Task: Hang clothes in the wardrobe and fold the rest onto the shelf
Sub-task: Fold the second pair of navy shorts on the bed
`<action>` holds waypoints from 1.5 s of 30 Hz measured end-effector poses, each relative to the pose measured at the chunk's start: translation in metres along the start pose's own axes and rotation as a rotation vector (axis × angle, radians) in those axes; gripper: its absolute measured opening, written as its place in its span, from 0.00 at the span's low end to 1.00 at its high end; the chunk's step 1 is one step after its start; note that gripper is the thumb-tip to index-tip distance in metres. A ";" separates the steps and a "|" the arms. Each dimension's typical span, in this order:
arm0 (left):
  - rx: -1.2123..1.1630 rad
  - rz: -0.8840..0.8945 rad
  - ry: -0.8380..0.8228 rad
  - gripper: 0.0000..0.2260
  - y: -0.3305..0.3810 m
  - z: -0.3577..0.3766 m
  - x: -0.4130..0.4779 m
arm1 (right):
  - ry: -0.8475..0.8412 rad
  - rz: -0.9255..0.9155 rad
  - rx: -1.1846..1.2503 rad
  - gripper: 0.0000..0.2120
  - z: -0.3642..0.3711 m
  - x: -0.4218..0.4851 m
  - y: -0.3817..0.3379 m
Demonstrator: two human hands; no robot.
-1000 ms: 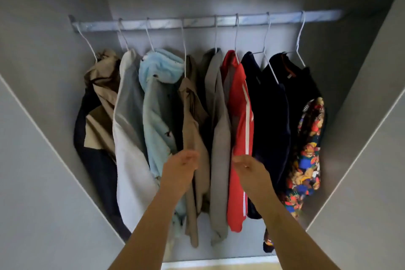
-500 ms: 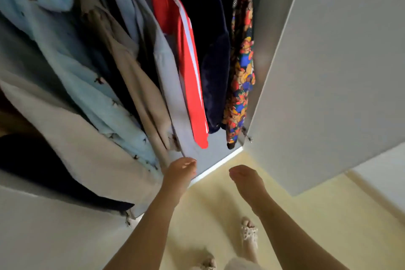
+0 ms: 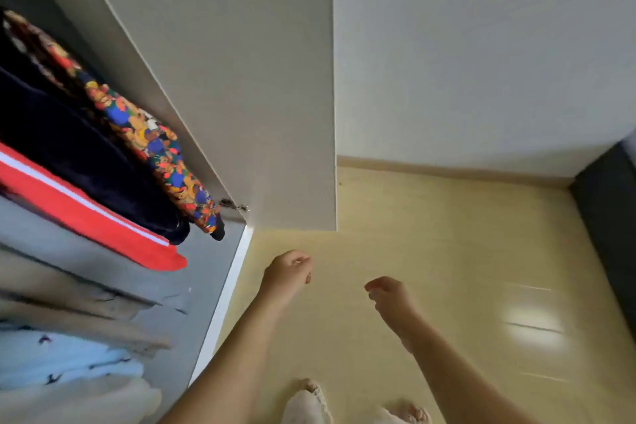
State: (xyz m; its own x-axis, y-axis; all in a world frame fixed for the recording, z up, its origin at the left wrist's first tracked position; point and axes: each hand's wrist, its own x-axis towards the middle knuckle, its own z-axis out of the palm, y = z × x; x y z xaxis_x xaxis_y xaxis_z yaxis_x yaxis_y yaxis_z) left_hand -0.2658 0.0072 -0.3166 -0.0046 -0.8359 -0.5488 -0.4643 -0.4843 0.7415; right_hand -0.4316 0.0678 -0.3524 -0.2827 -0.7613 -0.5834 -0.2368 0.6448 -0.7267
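Observation:
Hanging clothes fill the left of the tilted view: a colourful printed garment, a dark navy one, a red one with a white stripe, grey and beige ones, and a light blue one. My left hand hovers over the yellow floor just outside the wardrobe, fingers loosely curled and holding nothing. My right hand is beside it, also loosely curled and holding nothing. Neither hand touches the clothes.
The open wardrobe door stands ahead of my hands. The white lower wardrobe edge runs diagonally by my left arm. A white wall is behind, a dark piece of furniture at the right. My slippered feet are below.
My view has swung right and down, away from the hanging clothes toward the floor. Both hands have come away from the garments and now hang over the floor.

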 end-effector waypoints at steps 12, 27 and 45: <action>0.323 0.242 -0.447 0.08 0.078 0.293 -0.096 | 0.561 0.197 0.315 0.08 -0.240 -0.090 0.180; 0.650 0.457 -0.999 0.05 0.150 0.605 -0.234 | 0.993 0.420 0.819 0.05 -0.428 -0.180 0.357; 0.866 0.598 -1.307 0.06 0.274 0.978 -0.344 | 1.264 0.557 1.061 0.07 -0.737 -0.174 0.485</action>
State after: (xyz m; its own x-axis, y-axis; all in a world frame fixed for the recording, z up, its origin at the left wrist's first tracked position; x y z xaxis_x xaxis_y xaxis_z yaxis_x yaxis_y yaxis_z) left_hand -1.2577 0.4146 -0.3025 -0.8250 0.1394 -0.5477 -0.4408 0.4477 0.7779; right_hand -1.1823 0.5626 -0.3358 -0.7246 0.3689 -0.5821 0.6475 0.0751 -0.7584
